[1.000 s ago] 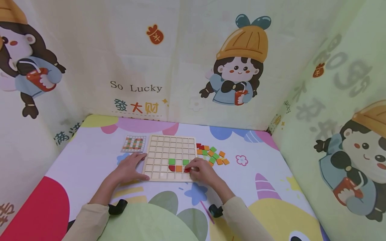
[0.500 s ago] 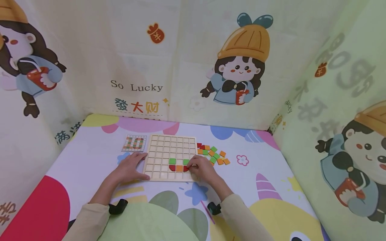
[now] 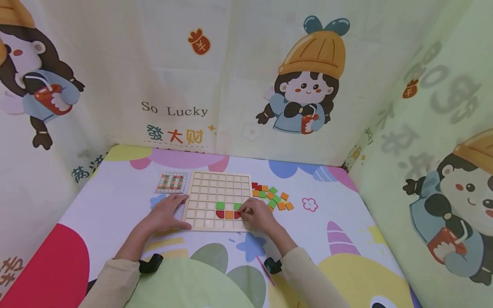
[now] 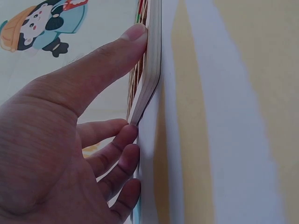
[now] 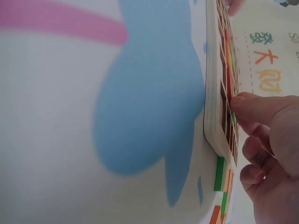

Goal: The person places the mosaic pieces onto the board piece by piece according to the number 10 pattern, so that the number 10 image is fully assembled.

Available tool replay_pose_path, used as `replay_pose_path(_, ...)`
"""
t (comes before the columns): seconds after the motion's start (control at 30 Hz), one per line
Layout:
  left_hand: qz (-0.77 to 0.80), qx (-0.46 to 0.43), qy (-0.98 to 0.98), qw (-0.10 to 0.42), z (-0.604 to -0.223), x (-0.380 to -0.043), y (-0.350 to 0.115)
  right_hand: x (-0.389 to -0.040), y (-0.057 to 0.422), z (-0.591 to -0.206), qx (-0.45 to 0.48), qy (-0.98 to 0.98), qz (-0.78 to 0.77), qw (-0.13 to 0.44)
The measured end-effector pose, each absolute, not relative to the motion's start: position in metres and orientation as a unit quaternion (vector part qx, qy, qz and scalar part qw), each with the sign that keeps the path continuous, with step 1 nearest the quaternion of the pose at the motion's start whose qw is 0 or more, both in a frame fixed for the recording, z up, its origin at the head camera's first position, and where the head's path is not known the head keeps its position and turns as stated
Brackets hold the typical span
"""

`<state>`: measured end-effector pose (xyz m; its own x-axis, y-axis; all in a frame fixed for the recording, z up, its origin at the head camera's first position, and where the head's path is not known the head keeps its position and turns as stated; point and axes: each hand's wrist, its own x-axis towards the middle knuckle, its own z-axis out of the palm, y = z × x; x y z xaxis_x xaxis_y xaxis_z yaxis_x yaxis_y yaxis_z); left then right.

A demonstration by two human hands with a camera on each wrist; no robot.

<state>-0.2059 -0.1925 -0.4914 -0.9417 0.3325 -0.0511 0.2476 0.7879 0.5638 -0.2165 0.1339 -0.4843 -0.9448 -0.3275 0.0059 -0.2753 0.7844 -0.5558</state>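
Note:
A wooden grid board [image 3: 208, 189] lies on the table before me. My left hand [image 3: 167, 212] rests at its left side, thumb over the near-left corner and fingers loosely bent along the edge. With thumb and forefinger, my right hand [image 3: 259, 215] pinches a red round-edged tile [image 3: 236, 215] sitting in a cell at the board's right; the fingertips partly cover it. In the same row sit an orange square tile [image 3: 229, 214] and another red tile [image 3: 220, 214]. One row farther back are a green tile [image 3: 220, 205] and a second green tile [image 3: 237, 206].
Several orange, green and red tiles, among them an orange tile [image 3: 284, 196], lie loose right of the board. A printed pattern card [image 3: 171, 182] lies at its left. Patterned cloth walls [image 3: 231, 85] enclose the table's back and sides.
My right hand has set the red tile down into its cell, and its fingertips have shifted slightly right and stayed there. The left hand has kept its place.

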Motion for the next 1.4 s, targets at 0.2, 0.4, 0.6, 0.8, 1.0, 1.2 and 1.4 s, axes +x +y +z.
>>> replay_pose_path(0.2, 0.287, 0.15, 0.943, 0.078, -0.491, -0.205, -0.192, -0.215, 0.142, -0.481, -0.139, 0.942, -0.303, 0.036)
replay_pose_path(0.4, 0.29, 0.146, 0.942, 0.081, -0.488, -0.204, -0.191, -0.215, 0.155, -0.482, -0.122, 0.947, -0.295, 0.021)
replay_pose_path(0.6, 0.288, 0.145, 0.943, 0.083, -0.488, -0.204, -0.191, -0.216, 0.169, -0.482, -0.1, 0.953, -0.285, 0.014)
replay_pose_path(0.8, 0.287, 0.151, 0.943, 0.076, -0.487, -0.203, -0.191, -0.216, 0.18, -0.483, -0.098, 0.955, -0.279, 0.003)
replay_pose_path(1.0, 0.286, 0.154, 0.943, 0.075, -0.487, -0.203, -0.192, -0.214, 0.184, -0.486, -0.086, 0.958, -0.273, 0.017)
replay_pose_path(1.2, 0.288, 0.151, 0.942, 0.079, -0.488, -0.204, -0.192, -0.214, 0.185, -0.489, -0.077, 0.959, -0.272, 0.025)
replay_pose_path(1.4, 0.288, 0.152, 0.943, 0.076, -0.489, -0.204, -0.192, -0.217, 0.184, -0.489, -0.073, 0.957, -0.281, 0.022)
